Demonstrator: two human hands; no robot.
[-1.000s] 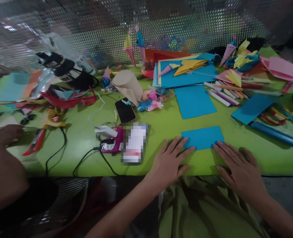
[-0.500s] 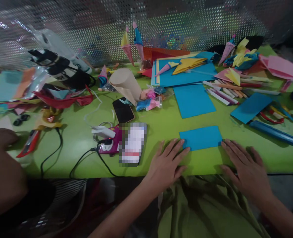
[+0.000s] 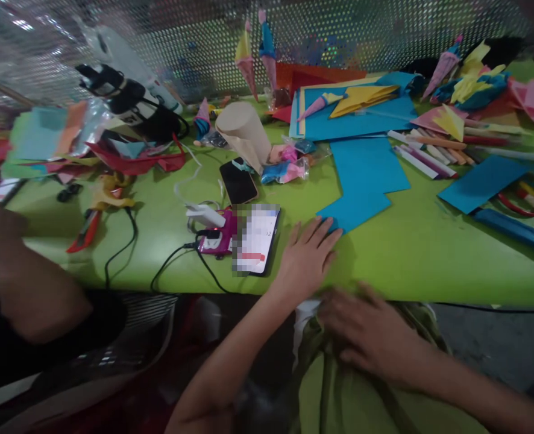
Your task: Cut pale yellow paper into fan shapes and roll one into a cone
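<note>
My left hand [image 3: 307,260] lies flat on the table, fingers stretched out, with its fingertips on the left end of a small blue sheet of paper [image 3: 360,210]. That sheet sits at a slant, its far edge meeting a larger blue sheet [image 3: 370,166]. Smeared by motion, my right hand [image 3: 369,328] is over my lap, just off the table's front edge; its fingers look apart and nothing shows in them. A phone with a lit screen [image 3: 260,241] rests to the left of my left hand.
Left of the phone is a purple power strip [image 3: 217,238] with cords. Behind stand a paper roll [image 3: 244,135] and a dark phone [image 3: 238,181]. Chalk-like sticks [image 3: 430,154] and a blue cutter [image 3: 520,229] lie right. Another person's arm [image 3: 27,283] is at far left.
My right hand has left the small blue sheet and moved left and back over my lap. The sheet has turned and shifted up against the larger one. The view has shifted slightly.
</note>
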